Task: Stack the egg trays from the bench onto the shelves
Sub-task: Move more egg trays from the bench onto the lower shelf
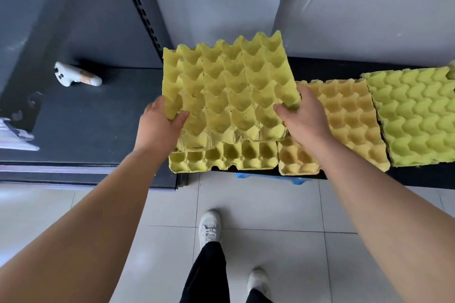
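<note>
A yellow egg tray (229, 86) is lifted and tilted above the bench. My left hand (157, 125) grips its left edge, thumb on top. My right hand (305, 118) grips its right edge the same way. Beneath it another yellow tray (221, 155) lies on the black bench (418, 177), its front row showing. To the right sit an orange-yellow tray (349, 120) and a green-yellow tray (416, 115) turned bumps-up. The dark shelf (81, 118) lies to the left.
A white game controller (73, 77) lies on the dark shelf, and a slotted black upright (142, 7) rises at its right side. A white object (14, 135) sits at the shelf's left edge. Something blue (295, 181) shows under the bench. My feet stand on pale tiles.
</note>
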The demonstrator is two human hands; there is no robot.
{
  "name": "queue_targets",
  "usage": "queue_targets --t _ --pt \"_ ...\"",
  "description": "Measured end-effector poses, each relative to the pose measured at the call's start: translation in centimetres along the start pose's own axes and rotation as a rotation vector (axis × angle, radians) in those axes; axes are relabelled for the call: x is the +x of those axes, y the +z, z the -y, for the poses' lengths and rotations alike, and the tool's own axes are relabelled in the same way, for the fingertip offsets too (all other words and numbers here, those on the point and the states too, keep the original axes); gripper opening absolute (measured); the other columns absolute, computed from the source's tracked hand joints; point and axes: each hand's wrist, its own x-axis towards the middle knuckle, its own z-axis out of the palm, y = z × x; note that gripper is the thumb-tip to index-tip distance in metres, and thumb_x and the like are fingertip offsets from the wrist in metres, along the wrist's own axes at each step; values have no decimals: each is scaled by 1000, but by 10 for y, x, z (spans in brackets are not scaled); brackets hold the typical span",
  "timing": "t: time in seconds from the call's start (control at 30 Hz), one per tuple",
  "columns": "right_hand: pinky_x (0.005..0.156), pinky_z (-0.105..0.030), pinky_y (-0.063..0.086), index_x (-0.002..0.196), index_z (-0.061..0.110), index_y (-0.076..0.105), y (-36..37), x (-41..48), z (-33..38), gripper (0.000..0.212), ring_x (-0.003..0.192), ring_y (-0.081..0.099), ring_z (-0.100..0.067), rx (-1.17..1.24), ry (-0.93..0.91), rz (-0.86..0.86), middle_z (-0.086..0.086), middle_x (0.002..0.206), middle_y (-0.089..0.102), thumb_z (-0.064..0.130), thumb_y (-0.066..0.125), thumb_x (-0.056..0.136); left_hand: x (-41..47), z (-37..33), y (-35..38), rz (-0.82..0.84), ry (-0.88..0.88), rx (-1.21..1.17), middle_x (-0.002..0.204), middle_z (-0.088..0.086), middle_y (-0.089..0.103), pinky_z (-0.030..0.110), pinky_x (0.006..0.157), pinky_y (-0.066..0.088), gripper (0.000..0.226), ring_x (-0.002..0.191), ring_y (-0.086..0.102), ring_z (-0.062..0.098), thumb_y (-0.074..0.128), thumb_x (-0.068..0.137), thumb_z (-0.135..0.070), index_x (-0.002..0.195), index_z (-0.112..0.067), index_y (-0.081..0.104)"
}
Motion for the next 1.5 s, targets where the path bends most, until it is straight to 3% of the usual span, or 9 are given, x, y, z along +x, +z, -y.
queue_targets --t 0.17,0.33,0.4,0.53,0.63,0.87,1.27,1.43,1.5 --pt "86 -24 38 138 21 39 -15 -21 4 57 108 56 -16 -47 -11 17 13 115 49 31 64 88 -24 -11 -17 9 6 7 136 12 46 25 83 32 62 119 47 28 59 92 -39 142 -10 36" --pt "106 -38 39 144 19 33 -52 -61 29 69 126 47 -20 -63 -33 25 1 141 48 40 64 86 -79 -32 -55 -6 29 2 138 13 44 22 81 28 57 120 45 27 60 92 -33 138 -7 40" --pt "109 -35 34 146 17 31 -74 -82 46 71 133 40 -19 -78 -62 26 -1 146 42 38 64 87 -108 -43 -74 -30 45 -12 142 12 41 22 83 28 57 123 43 27 60 93 -33 139 -7 40" --pt "109 -35 33 146 16 31 -125 -129 82 71 134 38 -19 -121 -146 -1 -3 146 42 38 64 87 -168 -65 -114 -94 84 -47 143 9 41 22 87 30 57 123 44 24 60 92 -35 139 -10 41" --pt "106 -36 37 144 16 36 -163 -163 109 69 129 43 -20 -134 -202 -46 -3 142 47 38 65 85 -211 -78 -144 -165 132 -69 135 5 48 21 83 33 54 110 49 19 61 90 -40 136 -16 46" --pt "104 -32 35 145 13 33 -200 -222 190 73 130 43 -22 -152 -342 -68 -6 143 45 39 65 85 -268 -85 -231 -323 110 -103 130 3 55 29 87 40 65 114 53 22 65 84 -48 138 -18 48" --pt "106 -37 38 146 14 31 -72 -276 356 74 131 42 -23 -140 -506 89 -5 144 44 44 63 85 -284 46 -395 -460 -77 -171 112 -1 65 33 80 48 59 100 59 21 66 82 -50 133 -23 53" --pt "91 -36 48 136 18 42 34 -312 421 65 116 53 -19 -83 -495 164 5 125 55 47 62 82 -276 137 -472 -477 -153 -159 128 5 57 33 85 44 62 110 56 24 67 84 -44 137 -17 49" --pt "81 -33 49 121 21 50 72 -324 444 46 105 58 -16 -68 -492 186 9 113 59 43 62 83 -270 171 -501 -478 -186 -156 132 7 54 35 88 45 68 112 55 25 69 83 -44 140 -14 47"
